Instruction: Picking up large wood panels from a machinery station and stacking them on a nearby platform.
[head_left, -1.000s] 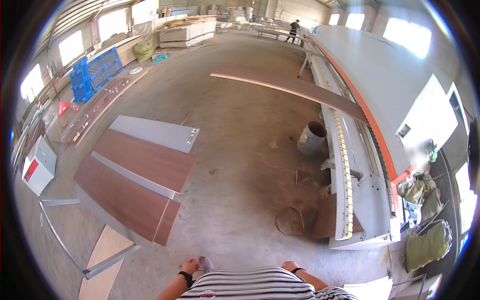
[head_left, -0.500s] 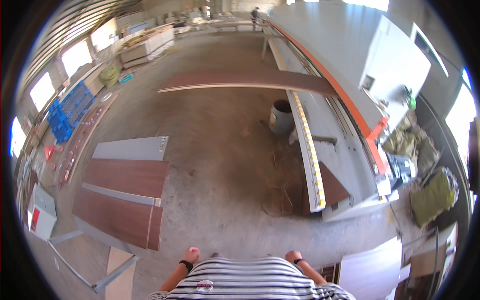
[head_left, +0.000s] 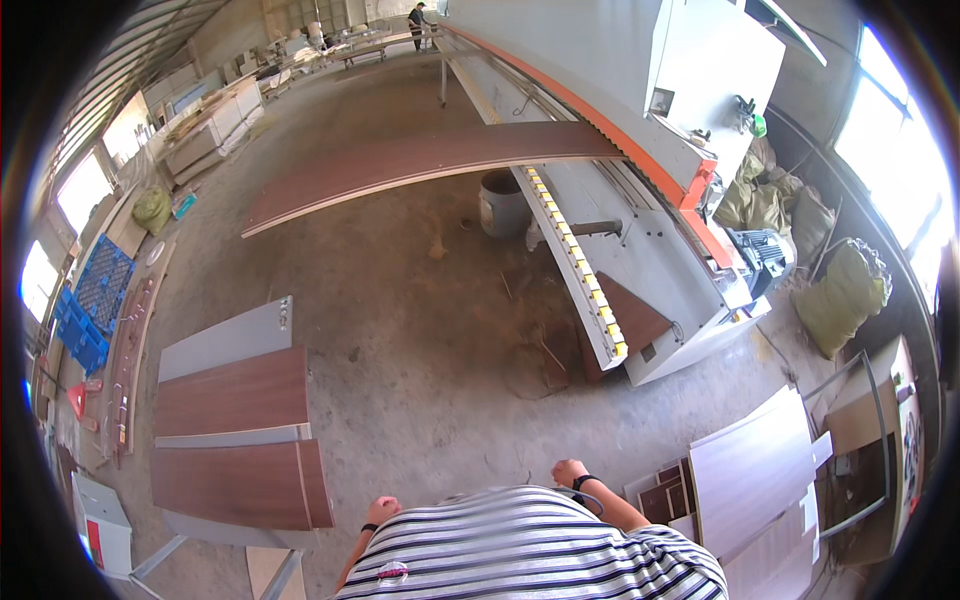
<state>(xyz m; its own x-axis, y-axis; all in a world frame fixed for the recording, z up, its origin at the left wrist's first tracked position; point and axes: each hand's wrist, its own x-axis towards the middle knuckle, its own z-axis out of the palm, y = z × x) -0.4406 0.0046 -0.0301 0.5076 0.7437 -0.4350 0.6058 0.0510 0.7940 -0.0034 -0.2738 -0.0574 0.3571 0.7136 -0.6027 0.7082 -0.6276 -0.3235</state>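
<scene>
Both of my hands are in front of my striped shirt, each with a dark band at the wrist. My left hand (head_left: 383, 509) is low beside the shirt, fingers curled in, with nothing visible in it. Further forward, my right hand (head_left: 570, 473) is also curled into a loose fist and shows nothing in it. Neither hand touches any board or machine. Nearest the left hand are stacked brown panels (head_left: 235, 484) on the floor. To the right of my right hand lies a stack of pale sheets (head_left: 752, 470).
A long machine with an orange rail (head_left: 560, 92) runs up the right, a brown board (head_left: 420, 172) jutting from it over the floor. Below stands a bucket (head_left: 505, 208). Full sacks (head_left: 845, 298) and a metal frame (head_left: 872, 400) are at right, blue pallets (head_left: 98, 285) at left. Another person (head_left: 417, 25) stands far off.
My view has turned to the right, so the machine and panels appear further left. My right hand has swung forward; my left stays low by the shirt.
</scene>
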